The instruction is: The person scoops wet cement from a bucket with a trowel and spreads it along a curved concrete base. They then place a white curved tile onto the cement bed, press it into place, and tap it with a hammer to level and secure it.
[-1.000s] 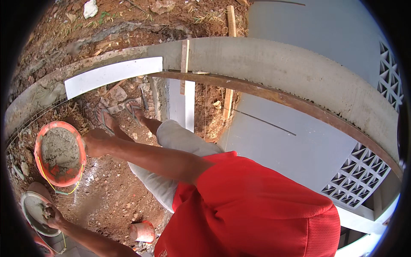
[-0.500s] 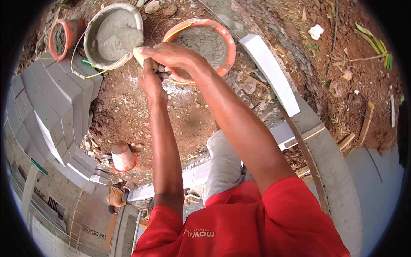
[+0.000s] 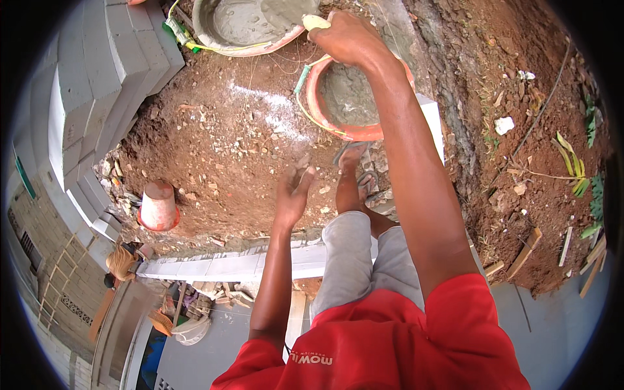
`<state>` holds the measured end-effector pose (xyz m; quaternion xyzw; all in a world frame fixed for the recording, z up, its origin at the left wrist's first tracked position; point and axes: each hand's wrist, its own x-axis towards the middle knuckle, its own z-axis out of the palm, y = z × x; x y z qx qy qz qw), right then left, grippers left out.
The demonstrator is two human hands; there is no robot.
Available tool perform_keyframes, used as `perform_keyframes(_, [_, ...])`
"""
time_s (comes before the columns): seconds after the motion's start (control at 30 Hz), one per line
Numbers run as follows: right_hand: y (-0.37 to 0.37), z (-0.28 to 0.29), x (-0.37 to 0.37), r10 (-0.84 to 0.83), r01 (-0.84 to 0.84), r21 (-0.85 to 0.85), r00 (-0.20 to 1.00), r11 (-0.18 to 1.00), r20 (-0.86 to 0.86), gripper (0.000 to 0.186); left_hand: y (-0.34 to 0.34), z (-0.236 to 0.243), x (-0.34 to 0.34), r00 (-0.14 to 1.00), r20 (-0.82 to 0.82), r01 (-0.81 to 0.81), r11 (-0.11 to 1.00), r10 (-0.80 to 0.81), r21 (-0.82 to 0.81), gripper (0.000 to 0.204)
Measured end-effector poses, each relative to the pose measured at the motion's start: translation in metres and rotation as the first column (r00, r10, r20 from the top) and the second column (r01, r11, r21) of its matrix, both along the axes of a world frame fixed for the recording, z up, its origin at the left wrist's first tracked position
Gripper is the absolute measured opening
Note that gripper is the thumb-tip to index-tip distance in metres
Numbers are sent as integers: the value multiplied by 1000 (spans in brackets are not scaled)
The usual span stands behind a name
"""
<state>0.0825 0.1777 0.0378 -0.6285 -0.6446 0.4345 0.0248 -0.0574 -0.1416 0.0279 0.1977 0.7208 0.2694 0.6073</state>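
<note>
My right hand reaches far forward and is shut on the pale handle of a tool. The tool's other end dips into a wide basin of wet grey mortar. Right under that hand stands an orange bucket, also filled with mortar. My left hand hangs lower over the red soil, fingers loosely apart and smeared grey, holding nothing. My sandalled foot is planted beside the orange bucket.
Stacked white building blocks line the left side. An upturned orange bucket sits on the soil. A row of white blocks edges the ground below my knees. Wood scraps and stones lie at right. A person works lower left.
The view has swung over the buckets. Half a second ago both hands met at the tool handle; now my left hand has let go and dropped back, while the right stays on it.
</note>
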Motion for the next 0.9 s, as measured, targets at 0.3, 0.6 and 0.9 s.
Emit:
perform_keyframes(0.3, [27, -49, -27, -219, 39, -419, 894, 907, -391, 50, -219, -8, -28, 960, -164, 157, 919, -228, -361, 35])
perform_keyframes(0.6, [-85, -4, 85, -457, 94, -463, 421, 881, -784, 50, -196, -22, -27, 981, -42, 164, 926, -189, -341, 25])
perform_keyframes(0.9, [-293, 47, 234, -716, 429, -575, 442, 697, -540, 66, -123, -31, -52, 908, 13, 386, 826, -418, -410, 19])
